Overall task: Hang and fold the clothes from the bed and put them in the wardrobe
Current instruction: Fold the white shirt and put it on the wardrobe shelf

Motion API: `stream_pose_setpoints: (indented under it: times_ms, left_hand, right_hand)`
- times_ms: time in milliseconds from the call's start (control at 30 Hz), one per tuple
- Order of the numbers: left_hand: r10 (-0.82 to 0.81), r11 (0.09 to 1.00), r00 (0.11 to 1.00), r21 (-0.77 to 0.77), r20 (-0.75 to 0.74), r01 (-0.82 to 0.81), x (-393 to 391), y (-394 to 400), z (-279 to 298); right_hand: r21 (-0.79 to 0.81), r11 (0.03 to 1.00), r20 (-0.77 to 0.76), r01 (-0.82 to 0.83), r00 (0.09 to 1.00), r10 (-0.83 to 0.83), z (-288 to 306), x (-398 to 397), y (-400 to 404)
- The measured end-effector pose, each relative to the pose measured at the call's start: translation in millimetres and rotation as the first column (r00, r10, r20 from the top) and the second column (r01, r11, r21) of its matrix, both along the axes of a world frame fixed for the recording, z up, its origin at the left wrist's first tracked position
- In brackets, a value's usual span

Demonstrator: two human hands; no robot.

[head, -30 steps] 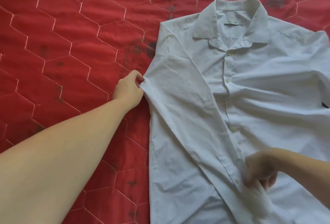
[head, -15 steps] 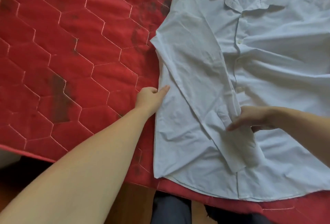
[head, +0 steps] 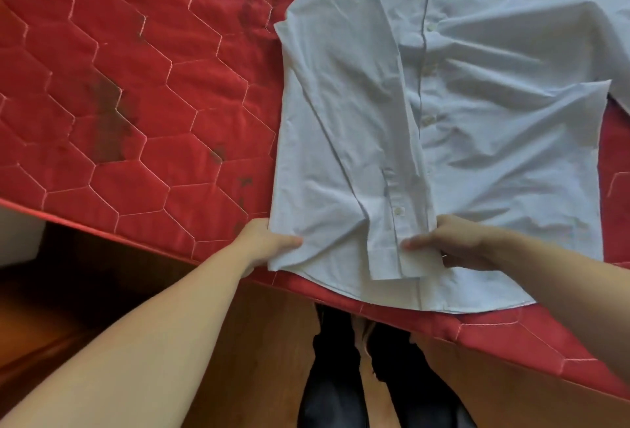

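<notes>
Left hand (head: 264,245): grips the lower left corner of the shirt (head: 477,127) at the near edge of the bed (head: 136,93), thumb lying on top of the cloth, remaining fingers tucked beneath and hidden.

Right hand (head: 453,245): pinches the cuff (head: 392,257) of the folded-in sleeve (head: 368,114) together with the hem below it, thumb stretched flat over the cuff, other fingers curled under the fabric.

Shirt: pale blue-white, long-sleeved, laid front-up and buttoned, collar toward the far side and cut off by the top of the view. Its hem lies along the near edge of the bed, slightly overhanging it. One sleeve runs diagonally down over the front panel, ending at the cuff between the two hands. The opposite side shows a folded flap near the right edge of the bed cover.

Bed: red quilted cover with hexagon stitching, several dark blotches on it left of the shirt.

Below the near edge: wooden floor (head: 238,342) and the person's dark trouser legs (head: 334,376).
</notes>
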State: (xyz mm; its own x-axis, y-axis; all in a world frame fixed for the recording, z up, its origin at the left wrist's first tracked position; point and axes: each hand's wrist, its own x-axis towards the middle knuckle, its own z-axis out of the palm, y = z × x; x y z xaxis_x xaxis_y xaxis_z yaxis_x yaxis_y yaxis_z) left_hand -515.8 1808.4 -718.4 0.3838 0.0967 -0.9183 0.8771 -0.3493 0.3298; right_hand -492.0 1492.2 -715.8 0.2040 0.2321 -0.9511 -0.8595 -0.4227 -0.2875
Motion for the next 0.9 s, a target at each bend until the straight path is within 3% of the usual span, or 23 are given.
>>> stream_pose_setpoints:
  times_ms: [67, 133, 167, 233, 300, 333, 400, 500, 567, 667, 733, 833, 900]
  left_hand:
    - [0.008, 0.999, 0.993, 0.045, 0.117, -0.013, -6, 3, -2]
    - [-0.116, 0.962, 0.946, 0.271, 0.301, 0.032, -14, 2, -1]
    - [-0.262, 0.898, 0.876, 0.434, 0.406, 0.068, -20, 0, -1]
    - [-0.573, 0.761, 0.611, 0.631, 0.546, 0.151, -28, -12, 3]
    - [-0.74, 0.668, 0.386, 0.669, 0.551, 0.326, -34, -29, 2]
    - [-0.79, 0.613, 0.349, 0.66, 0.504, 0.434, -37, -39, 1]
    - [-0.856, 0.517, 0.348, 0.617, 0.382, 0.593, -41, -55, -5]
    - [-0.835, 0.545, 0.413, 0.64, 0.363, 0.541, -39, -67, -9]
    - [-0.866, 0.484, 0.4, 0.7, 0.299, 0.525, -33, -74, -9]
    - [-0.907, 0.367, 0.379, 0.783, 0.183, 0.502, -23, -86, -7]
    - [-0.912, 0.378, 0.343, 0.785, 0.224, 0.492, -16, -97, -10]
    - [-0.923, 0.383, 0.178, 0.775, 0.34, 0.504, -11, -115, -14]
    - [-0.916, 0.373, 0.08, 0.763, 0.392, 0.529, -17, -124, -14]
  right_hand:
    - [-0.115, 0.993, 0.176, -0.029, 0.983, 0.049, -4, -15, -1]
    - [-0.103, 0.99, 0.246, 0.096, 0.967, -0.068, -5, -31, -5]
    - [-0.049, 0.979, 0.232, 0.197, 0.956, -0.181, -5, -39, -8]
    - [0.08, 0.907, 0.12, 0.414, 0.899, -0.421, 2, -45, -11]
    - [0.194, 0.789, -0.003, 0.583, 0.805, -0.594, 15, -44, -11]
    - [0.251, 0.72, -0.037, 0.648, 0.749, -0.661, 22, -39, -10]
    - [0.326, 0.565, -0.088, 0.758, 0.62, -0.78, 38, -23, -8]
    - [0.394, 0.409, -0.18, 0.823, 0.506, -0.844, 56, -1, -8]
    - [0.434, 0.331, -0.255, 0.838, 0.466, -0.847, 64, 8, -10]
    - [0.464, 0.326, -0.25, 0.824, 0.475, -0.844, 76, 17, -3]
    - [0.486, 0.332, -0.244, 0.809, 0.49, -0.837, 77, 20, 2]
    - [0.468, 0.407, -0.198, 0.785, 0.542, -0.817, 72, 21, 5]
    - [0.407, 0.518, -0.123, 0.753, 0.607, -0.786, 66, 17, 3]
